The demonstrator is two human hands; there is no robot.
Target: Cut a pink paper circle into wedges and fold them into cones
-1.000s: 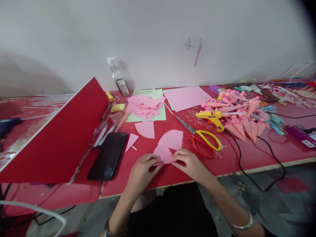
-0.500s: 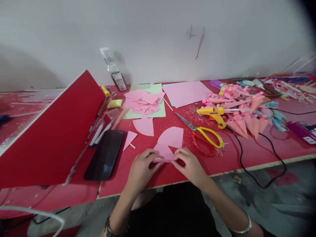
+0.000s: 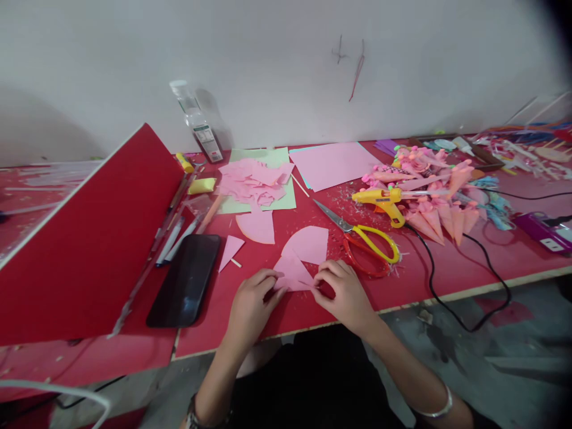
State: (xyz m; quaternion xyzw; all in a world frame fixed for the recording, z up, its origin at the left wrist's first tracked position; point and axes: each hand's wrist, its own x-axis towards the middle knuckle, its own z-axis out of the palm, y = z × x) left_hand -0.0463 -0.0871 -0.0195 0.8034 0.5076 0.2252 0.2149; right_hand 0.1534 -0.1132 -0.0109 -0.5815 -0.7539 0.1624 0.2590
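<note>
Between my hands is a piece of pink paper (image 3: 292, 275) near the table's front edge, with a fold or overlap across it. My left hand (image 3: 254, 301) pinches its left side between thumb and fingers. At its right corner, my right hand (image 3: 343, 295) pinches the paper the same way. Just behind lies a fan-shaped pink paper piece (image 3: 310, 243), partly covered by the held one. Another fan-shaped piece (image 3: 258, 227) rests farther back to the left. A small folded pink triangle (image 3: 230, 250) with a white stick lies left of my left hand.
Scissors (image 3: 346, 226) lie open to the right, near a yellow glue gun (image 3: 382, 199) and a heap of pink paper cones (image 3: 438, 220). A black phone (image 3: 185, 280) and a red board (image 3: 98, 238) are at left. Crumpled pink paper (image 3: 254, 182) and a bottle (image 3: 199, 128) stand behind.
The paper's front edge, rolled up under my fingers before, now shows a broader folded flap. My left hand has shifted slightly left. The whole view has moved a little.
</note>
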